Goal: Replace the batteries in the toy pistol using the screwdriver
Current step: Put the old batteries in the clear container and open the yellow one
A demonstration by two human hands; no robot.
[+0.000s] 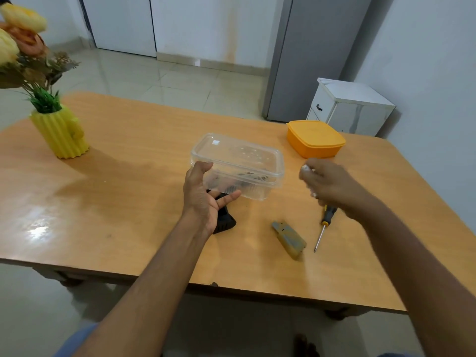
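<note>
A glossy orange-brown wooden bench [128, 176] stands on a pale tiled floor [180, 78], with white cupboard doors [123, 21] along the far wall and a tall grey cabinet [309, 47] to the right. A small white bedside cabinet with a dark handle [347, 106] sits beyond the bench's far right corner.

At the far left of the bench stands a ribbed yellow vase holding yellow and orange artificial flowers [60, 132]. A lidded orange plastic box [314, 139] rests near the far right edge.

A clear rectangular plastic container with a lid [239, 163] sits mid-bench; dark small items show blurred through its wall. The left hand [203, 197] is at its near left corner, fingers relaxed and spread, thumb touching the lid rim. Beneath this hand lies the black toy pistol [224, 222], mostly hidden, only its grip end showing.

The right hand [332, 186] hovers to the right of the container, fingers curled around small pale cylindrical objects [306, 169], blurred, probably batteries.

A grey-and-yellow battery cover piece [289, 239] lies near the front, and just beside it a screwdriver with a black-and-yellow handle [323, 228] lies flat, tip towards the person.
</note>
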